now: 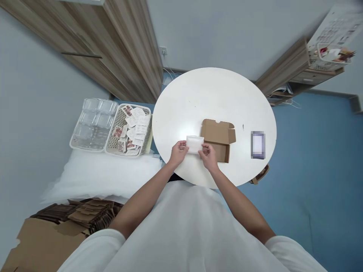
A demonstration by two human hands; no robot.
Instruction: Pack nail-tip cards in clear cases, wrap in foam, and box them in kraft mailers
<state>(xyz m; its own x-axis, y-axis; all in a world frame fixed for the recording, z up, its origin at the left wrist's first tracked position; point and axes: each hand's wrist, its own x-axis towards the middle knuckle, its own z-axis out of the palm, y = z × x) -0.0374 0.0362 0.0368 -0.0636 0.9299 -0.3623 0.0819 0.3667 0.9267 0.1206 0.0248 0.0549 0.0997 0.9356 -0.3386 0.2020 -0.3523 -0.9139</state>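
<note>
Between my two hands is a small white translucent wrapped packet (195,144), held above the round white table (210,90). The fingers of my left hand (179,152) pinch its left edge. At its right edge, my right hand (209,155) grips it with thumb and fingers. An open brown cardboard box (223,152) lies just to the right, its lid (217,130) folded back away from me. My right hand partly covers the box's near left part. What is inside the packet cannot be made out.
A blurred purple-framed object (258,145) lies on the table's right side. Left of the table stand baskets of clear plastic containers (95,122) and printed cards (137,130), white foam sheets (104,173) and flattened cardboard (42,241). Wooden cabinets (127,45) stand behind.
</note>
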